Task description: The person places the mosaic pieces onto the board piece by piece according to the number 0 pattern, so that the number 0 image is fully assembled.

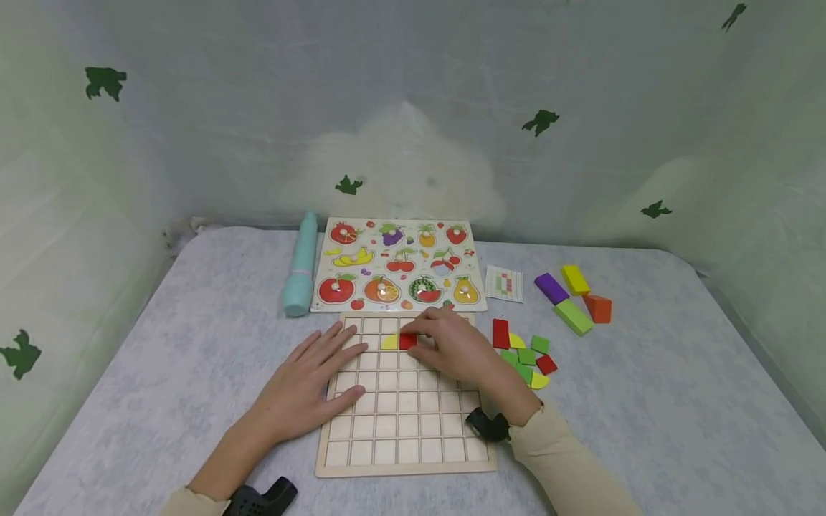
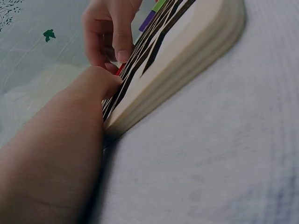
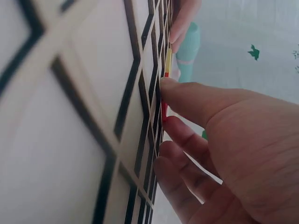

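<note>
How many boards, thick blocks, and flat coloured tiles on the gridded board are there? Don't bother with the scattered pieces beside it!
Boards: 2 (gridded board, fruit board)
Thick blocks: 4 (purple block, yellow block, green block, orange block)
Flat tiles on the grid: 2 (yellow tile, red tile at the right hand's fingertips)
Total: 8

Mottled table [image 1: 645, 401] under grid board [image 1: 408, 426], fruit puzzle [image 1: 404, 283], tiles [image 1: 526, 357], blocks [image 1: 573, 317]

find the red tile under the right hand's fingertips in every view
Head: red tile, just below centre, right of a yellow piece.
Left wrist: red tile, a sliver above and left of centre.
Right wrist: red tile, a thin strip near centre, pinched by the right hand.
Shared landmark: the board.
</note>
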The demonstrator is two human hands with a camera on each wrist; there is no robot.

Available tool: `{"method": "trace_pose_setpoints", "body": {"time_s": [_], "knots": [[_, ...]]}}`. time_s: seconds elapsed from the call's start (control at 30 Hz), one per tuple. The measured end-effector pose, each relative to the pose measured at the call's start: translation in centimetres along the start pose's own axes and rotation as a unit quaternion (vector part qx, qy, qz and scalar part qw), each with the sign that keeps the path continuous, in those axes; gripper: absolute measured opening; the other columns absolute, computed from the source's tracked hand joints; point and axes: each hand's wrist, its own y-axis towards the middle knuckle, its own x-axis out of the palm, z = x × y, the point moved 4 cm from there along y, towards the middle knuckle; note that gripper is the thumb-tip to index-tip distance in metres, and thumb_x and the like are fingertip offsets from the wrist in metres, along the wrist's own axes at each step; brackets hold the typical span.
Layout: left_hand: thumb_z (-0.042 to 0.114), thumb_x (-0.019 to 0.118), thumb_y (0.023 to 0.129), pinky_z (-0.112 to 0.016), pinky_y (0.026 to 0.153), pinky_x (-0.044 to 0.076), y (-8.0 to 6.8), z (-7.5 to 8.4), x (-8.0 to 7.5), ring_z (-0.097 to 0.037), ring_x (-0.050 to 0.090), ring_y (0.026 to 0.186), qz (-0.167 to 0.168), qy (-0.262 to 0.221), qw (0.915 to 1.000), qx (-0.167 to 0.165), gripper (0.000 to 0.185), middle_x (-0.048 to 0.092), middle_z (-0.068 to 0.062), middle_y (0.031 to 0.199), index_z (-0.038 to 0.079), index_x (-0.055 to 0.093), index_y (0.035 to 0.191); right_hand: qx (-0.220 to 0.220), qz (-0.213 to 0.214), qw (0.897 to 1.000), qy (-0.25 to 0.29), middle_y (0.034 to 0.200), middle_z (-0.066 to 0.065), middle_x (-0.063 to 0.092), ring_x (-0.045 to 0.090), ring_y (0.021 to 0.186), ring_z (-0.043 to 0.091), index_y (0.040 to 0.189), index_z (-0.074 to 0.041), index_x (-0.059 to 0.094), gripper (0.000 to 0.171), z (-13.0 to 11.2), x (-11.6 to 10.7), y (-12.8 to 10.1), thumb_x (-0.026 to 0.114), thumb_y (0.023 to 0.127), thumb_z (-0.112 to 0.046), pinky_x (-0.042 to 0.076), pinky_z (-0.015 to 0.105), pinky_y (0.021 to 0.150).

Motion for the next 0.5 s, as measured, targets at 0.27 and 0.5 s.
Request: {"method": "trace_pose_setpoints", "body": {"time_s": [0.27,0.5], "knots": [[0.059,0.064,0.094,-0.05,0.128,0.021,-0.1,-0.1,0.0,-0.028,0.025,0.157,0.001,-0.004,1.0,-0.002,0.069,0.035,-0.003,0.167,0.023,0.053,0.152,0.008,-0.006,1.0,-0.011,0.13,-0.002,0.069,0.06,0.121,0.019,0.13,-0.023,0.073,0.037,0.2,-0.4,-0.4,0.077,0.094,-0.029,0.055,0.039,0.101],[0.059,0.065,0.094,-0.05,0.128,0.02,-0.1,0.0,0.0,-0.027,0.025,0.158,0.001,-0.006,1.0,-0.005,0.069,0.035,-0.004,0.167,0.023,0.053,0.152,0.006,-0.009,1.0,-0.007,0.131,0.001,0.069,0.06,0.124,0.022,0.131,-0.019,0.072,0.038,1.1,-1.6,-2.1,0.077,0.094,-0.025,0.055,0.041,0.102]]}}
